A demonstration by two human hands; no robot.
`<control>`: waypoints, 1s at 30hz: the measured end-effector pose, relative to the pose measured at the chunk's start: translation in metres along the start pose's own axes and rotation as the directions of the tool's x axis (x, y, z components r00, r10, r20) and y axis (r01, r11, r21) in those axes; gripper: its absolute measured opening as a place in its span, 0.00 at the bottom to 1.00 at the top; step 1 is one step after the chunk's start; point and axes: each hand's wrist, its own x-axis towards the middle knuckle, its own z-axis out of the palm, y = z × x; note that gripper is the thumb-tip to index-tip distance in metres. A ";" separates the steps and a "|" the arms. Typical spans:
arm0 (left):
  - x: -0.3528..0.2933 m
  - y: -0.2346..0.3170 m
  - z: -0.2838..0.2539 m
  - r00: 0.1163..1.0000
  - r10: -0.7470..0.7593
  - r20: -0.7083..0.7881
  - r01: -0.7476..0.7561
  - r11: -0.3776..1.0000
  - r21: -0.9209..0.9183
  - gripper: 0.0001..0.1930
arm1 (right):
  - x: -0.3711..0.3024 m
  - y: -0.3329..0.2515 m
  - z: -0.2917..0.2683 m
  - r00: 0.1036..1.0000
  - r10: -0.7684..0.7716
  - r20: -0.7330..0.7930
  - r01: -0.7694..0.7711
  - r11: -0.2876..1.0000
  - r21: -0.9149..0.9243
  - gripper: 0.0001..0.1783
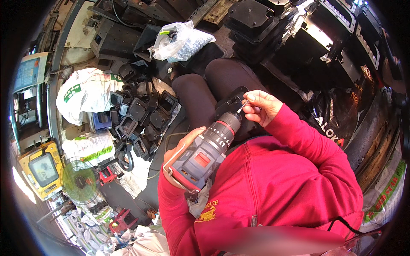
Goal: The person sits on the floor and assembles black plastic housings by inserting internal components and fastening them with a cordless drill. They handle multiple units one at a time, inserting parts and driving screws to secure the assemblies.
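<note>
A grey and black cordless drill with a red ring lies across the front of my body, its chuck pointing up and to the right. My left hand is wrapped round its body and handle; most of the fingers are hidden behind it. At the tip of the drill's bit, my right hand pinches a small metal screw between thumb and fingers. Just behind the bit, a black plastic housing rests on my lap, partly covered by the drill and my right hand.
Beyond my knees sits a clear plastic bag of small metal pieces. Several black plastic frames lie heaped on the left, beside a white sack. Black housings are stacked at the far right. A fan and yellow-framed scale stand left.
</note>
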 end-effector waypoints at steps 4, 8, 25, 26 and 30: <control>-0.005 0.005 0.004 0.977 -0.209 -0.053 0.174 0.910 -0.376 0.31 | 0.001 0.002 0.002 1.000 -0.014 -0.024 0.014 1.000 -0.015 0.09; -0.004 0.010 0.003 0.988 -0.143 -0.050 0.125 0.956 -0.265 0.27 | 0.003 0.004 0.004 0.999 -0.026 -0.044 0.027 1.000 0.003 0.10; 0.003 0.011 -0.005 0.968 0.249 0.023 -0.250 0.965 0.077 0.34 | 0.002 -0.001 0.000 0.999 0.028 -0.022 -0.031 0.991 -0.127 0.09; 0.003 0.011 -0.004 0.967 0.256 0.018 -0.257 0.963 0.085 0.34 | 0.002 -0.002 0.000 0.999 0.033 -0.017 -0.034 0.992 -0.122 0.08; -0.002 0.010 0.002 0.999 0.049 -0.007 -0.049 0.997 -0.063 0.33 | 0.002 -0.003 0.000 1.000 0.031 -0.008 -0.031 0.991 -0.133 0.08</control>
